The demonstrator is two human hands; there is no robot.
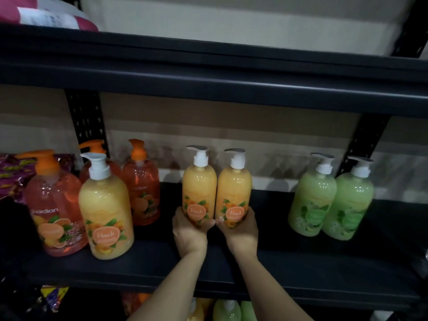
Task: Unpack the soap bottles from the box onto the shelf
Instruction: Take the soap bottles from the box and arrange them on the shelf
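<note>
Two yellow peach soap bottles with white pumps stand side by side, touching, on the dark shelf (289, 258). My left hand (190, 232) grips the base of the left peach bottle (199, 184). My right hand (240, 232) grips the base of the right peach bottle (234, 186). Both bottles are upright. A third peach bottle (105, 214) stands at the front left. Two green bottles (312, 200) (352, 202) stand together on the right. The box is hidden from view.
Three orange bottles (54, 205) (141, 191) (98, 163) crowd the left beside a purple packet (9, 177). Bare shelf lies between the peach pair and the green pair. An upper shelf beam (208, 77) overhangs. More bottle tops (224, 309) show below the shelf edge.
</note>
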